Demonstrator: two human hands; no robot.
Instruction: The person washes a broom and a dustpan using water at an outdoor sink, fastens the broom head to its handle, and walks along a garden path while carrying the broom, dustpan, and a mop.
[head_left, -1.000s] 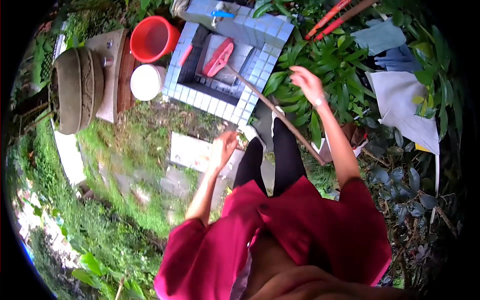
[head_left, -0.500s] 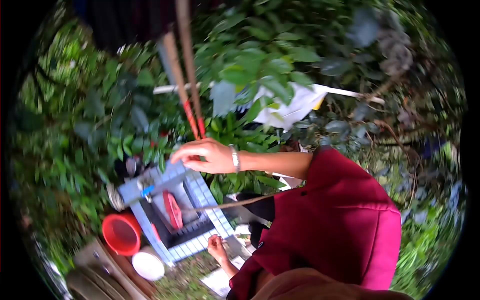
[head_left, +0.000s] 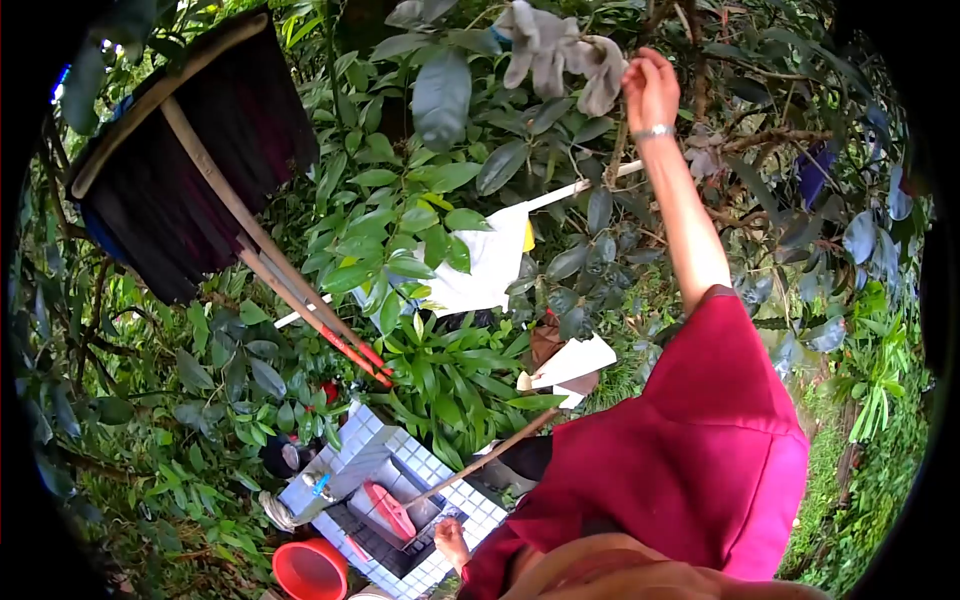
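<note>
My right hand point(head_left: 652, 92), with a metal band at its wrist, is raised to the foliage at the top. Its bent fingers close on the edge of a grey glove point(head_left: 603, 78). A second grey glove point(head_left: 545, 50) hangs beside it among the branches. Low in the view, my left hand point(head_left: 452, 541) is curled over the rim of a tiled sink point(head_left: 470, 512). What its fingers hold, if anything, is hidden. A red, flat head point(head_left: 388, 510) lies in the basin, and a wooden handle point(head_left: 500, 449) slants up from it.
Two upside-down mops with dark strands point(head_left: 210, 190) lean at the upper left. A white cloth point(head_left: 485, 262) hangs on a white pole point(head_left: 570, 190). Beside the sink are a blue tap point(head_left: 320, 485) and a red bucket point(head_left: 310, 572). Leafy branches surround everything.
My right hand has gone from above the sink up to the grey gloves and closed on one. The view has shifted, bringing the mops in fully. My left hand stays curled by the sink.
</note>
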